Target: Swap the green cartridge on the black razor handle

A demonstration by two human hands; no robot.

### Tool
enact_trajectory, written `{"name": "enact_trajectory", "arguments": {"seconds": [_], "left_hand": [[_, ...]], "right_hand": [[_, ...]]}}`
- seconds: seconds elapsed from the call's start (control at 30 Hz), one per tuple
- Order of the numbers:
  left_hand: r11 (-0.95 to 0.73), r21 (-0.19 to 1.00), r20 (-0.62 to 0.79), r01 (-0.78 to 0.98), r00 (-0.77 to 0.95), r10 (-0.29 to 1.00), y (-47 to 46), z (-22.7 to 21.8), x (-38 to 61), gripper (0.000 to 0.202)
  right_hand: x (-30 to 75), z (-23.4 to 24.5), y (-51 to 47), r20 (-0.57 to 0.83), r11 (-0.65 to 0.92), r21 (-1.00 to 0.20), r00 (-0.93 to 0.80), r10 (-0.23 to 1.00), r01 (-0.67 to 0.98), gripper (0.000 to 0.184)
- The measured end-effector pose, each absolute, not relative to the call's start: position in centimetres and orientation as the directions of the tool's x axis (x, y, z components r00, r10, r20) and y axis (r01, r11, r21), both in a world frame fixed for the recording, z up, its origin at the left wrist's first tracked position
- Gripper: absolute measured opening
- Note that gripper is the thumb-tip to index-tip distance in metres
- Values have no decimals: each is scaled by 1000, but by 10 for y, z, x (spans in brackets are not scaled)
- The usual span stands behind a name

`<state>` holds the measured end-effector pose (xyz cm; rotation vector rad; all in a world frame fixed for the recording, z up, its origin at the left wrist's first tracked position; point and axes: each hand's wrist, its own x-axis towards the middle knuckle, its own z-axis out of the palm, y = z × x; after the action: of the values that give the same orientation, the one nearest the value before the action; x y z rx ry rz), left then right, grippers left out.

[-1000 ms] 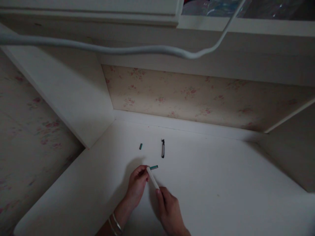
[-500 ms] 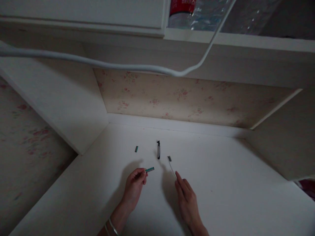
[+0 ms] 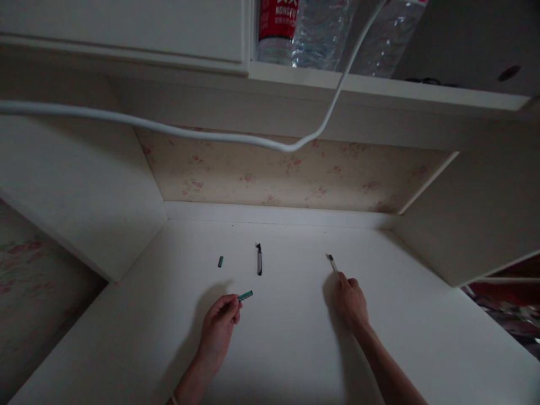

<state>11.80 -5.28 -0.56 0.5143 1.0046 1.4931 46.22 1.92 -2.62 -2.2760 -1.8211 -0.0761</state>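
My left hand is closed, with a small green-and-black razor blade cartridge pinched at the fingertips, above the white tabletop. A second green-and-black cartridge lies on the table beyond it. To that one's right rests a black-and-grey razor handle. Farther right, my right hand grips the white handle of a toothbrush, whose dark bristled head points away from me near the table surface. Part of its handle is hidden by my fingers.
A white cable hangs across the view above the table. Clear plastic bottles, one with a red label, stand on the shelf overhead. White side panels and a floral-papered wall bound the table.
My right hand has moved right and away from me with the toothbrush, clear of the razor handle. My left hand keeps the cartridge in much the same place. The view has shifted slightly.
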Motion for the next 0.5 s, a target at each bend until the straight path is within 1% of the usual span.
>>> {"name": "enact_trajectory", "arguments": {"seconds": [0.17,0.33,0.4,0.43,0.5], "left_hand": [[90,827,-233,-556,-193,953,-54,-2,120,25],[74,839,-213,-540,-200,956,-55,-5,120,25],[77,859,-203,-506,-199,959,-55,-6,121,25],[82,872,-199,-482,-197,960,-55,-7,122,24],[93,899,-187,-428,-184,965,-56,-9,125,24]], "right_hand": [[464,-30,22,172,-191,-95,205,964,977,38],[465,-24,21,202,-190,-86,204,958,978,40],[460,-17,18,253,-160,-133,190,949,978,40],[454,-11,16,282,-116,-187,167,945,975,39],[436,2,6,321,37,-339,78,944,940,35]]}}
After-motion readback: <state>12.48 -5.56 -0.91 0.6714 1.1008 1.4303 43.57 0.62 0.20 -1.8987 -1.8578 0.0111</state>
